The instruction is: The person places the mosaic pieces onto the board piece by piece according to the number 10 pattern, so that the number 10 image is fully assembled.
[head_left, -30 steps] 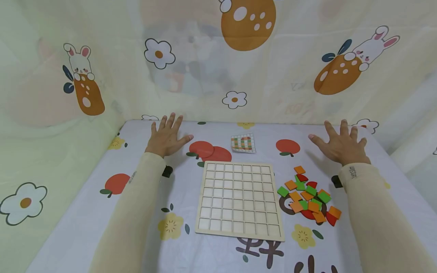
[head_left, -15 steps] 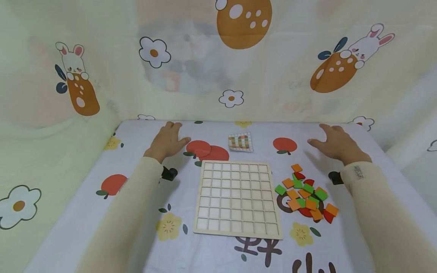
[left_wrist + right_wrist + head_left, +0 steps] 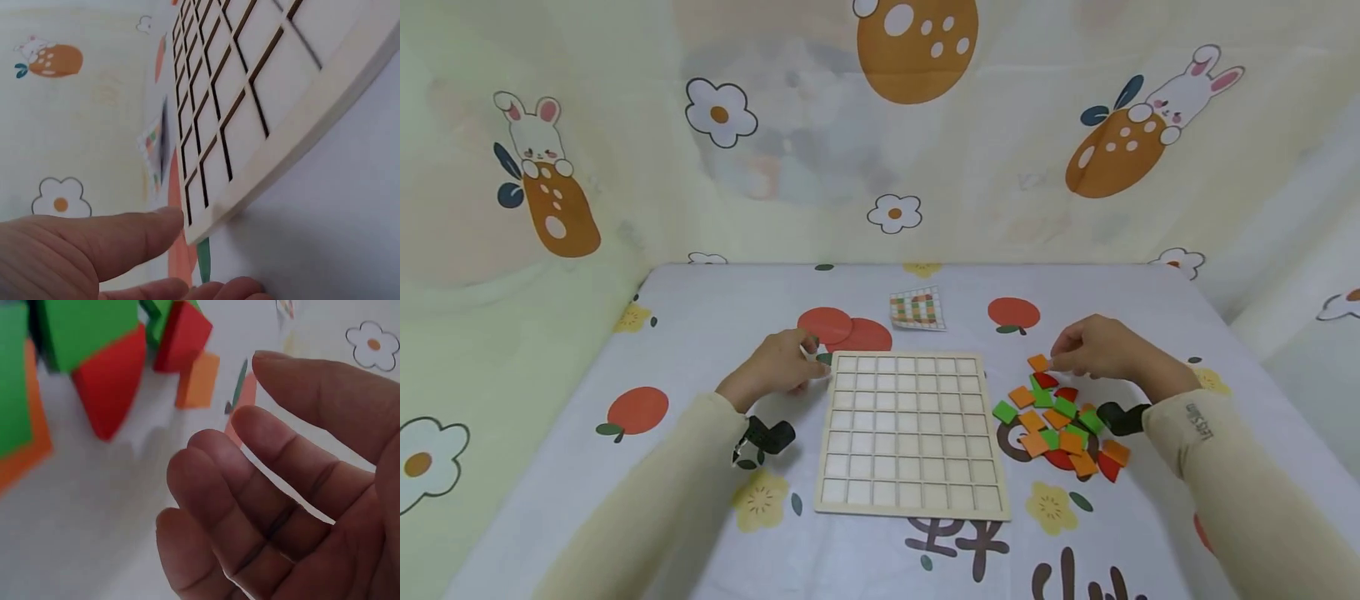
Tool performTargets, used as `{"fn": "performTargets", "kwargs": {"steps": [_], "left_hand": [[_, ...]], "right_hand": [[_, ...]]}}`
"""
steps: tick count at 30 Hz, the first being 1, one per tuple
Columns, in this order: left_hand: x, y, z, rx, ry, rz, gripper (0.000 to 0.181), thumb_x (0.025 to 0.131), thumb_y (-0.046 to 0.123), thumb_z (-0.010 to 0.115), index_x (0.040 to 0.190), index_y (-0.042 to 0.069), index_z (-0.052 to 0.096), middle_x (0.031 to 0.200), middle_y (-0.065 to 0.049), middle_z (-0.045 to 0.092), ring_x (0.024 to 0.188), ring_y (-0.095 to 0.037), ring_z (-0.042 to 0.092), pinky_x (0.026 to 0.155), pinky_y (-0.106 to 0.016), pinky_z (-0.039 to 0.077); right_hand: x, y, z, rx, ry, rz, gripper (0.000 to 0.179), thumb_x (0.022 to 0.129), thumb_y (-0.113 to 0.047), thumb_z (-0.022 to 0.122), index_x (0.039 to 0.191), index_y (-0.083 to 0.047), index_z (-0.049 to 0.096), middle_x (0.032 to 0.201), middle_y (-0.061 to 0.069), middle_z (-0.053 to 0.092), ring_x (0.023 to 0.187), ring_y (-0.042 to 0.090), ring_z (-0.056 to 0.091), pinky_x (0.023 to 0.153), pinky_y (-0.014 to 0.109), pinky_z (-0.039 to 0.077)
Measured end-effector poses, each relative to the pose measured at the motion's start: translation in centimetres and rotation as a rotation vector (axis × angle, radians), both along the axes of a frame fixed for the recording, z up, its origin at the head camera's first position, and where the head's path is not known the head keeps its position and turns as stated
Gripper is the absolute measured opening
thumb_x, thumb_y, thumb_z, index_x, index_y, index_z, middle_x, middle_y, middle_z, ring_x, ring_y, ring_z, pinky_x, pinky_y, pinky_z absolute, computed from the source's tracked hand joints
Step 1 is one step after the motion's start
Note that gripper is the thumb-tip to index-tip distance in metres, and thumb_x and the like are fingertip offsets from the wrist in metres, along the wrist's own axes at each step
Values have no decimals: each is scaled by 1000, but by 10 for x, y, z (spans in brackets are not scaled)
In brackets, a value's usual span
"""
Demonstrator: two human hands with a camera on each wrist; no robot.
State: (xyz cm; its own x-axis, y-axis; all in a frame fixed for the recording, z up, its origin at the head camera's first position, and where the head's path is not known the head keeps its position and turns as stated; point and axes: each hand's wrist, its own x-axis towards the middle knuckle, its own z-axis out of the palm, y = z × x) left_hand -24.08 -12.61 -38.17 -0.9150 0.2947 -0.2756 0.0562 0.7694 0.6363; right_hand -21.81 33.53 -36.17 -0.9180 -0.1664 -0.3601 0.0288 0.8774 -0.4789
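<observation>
On the bench (image 3: 790, 550), the gridded board (image 3: 917, 433) is set centrally, the coloured pieces (image 3: 1056, 419) heaped at its right, presumably for easy reach. The right hand's (image 3: 1101, 348) grip is unclosed, held beside an orange square (image 3: 1038, 363). By the board's far-left corner the left hand (image 3: 778, 362) is held, its grip relaxed too, perhaps for steadying; contact cannot be confirmed.

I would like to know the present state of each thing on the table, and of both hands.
Grid board: lying flat, cells without pieces.
Coloured pieces: loose heap right of the board, some overlapping.
Pattern card: printed side up beyond the board, slightly bent.
Left hand: at the board's far left corner, contact unclear.
Right hand: loosely curved beside the pieces, holding nothing.
</observation>
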Motion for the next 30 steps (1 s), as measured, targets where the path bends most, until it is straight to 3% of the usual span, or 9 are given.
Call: {"fn": "performTargets", "kwargs": {"steps": [4,9,16,22,30], "left_hand": [[10,3,-5,-10,-10,46,41,97,25,72,124,-1,56,68,-9,67,59,-19,67,63,-29,53],[14,6,-8,-3,-26,91,31,96,23,74,112,1,58,66,-9,65,56,-20,65,58,-28,55],[18,14,-11,-35,-22,95,22,96,21,75,91,5,62,66,-8,65,52,-18,65,52,-26,53],[23,22,-14,7,-41,90,18,95,16,74,91,2,63,66,-9,69,51,-17,66,51,-25,55],[21,26,-18,20,-58,130,16,93,10,75,93,2,61,66,-10,68,51,-17,66,49,-25,57]], "right_hand": [[5,-9,-6,-3,9,-2,27,96,-32,73,104,-6,74,88,4,70,84,23,58,68,32,50],[10,-12,-11,10,6,-6,29,95,-34,75,100,-5,75,83,2,70,84,23,58,69,33,48],[11,-14,-16,5,41,-19,25,94,-29,75,97,-4,77,81,0,70,81,20,59,68,32,50],[13,-15,-18,-10,17,-56,24,93,-27,77,96,-3,76,81,2,69,76,21,60,66,32,52],[11,-22,-16,11,-48,-140,27,91,-25,79,97,1,74,82,8,69,74,22,62,66,32,58]]}}
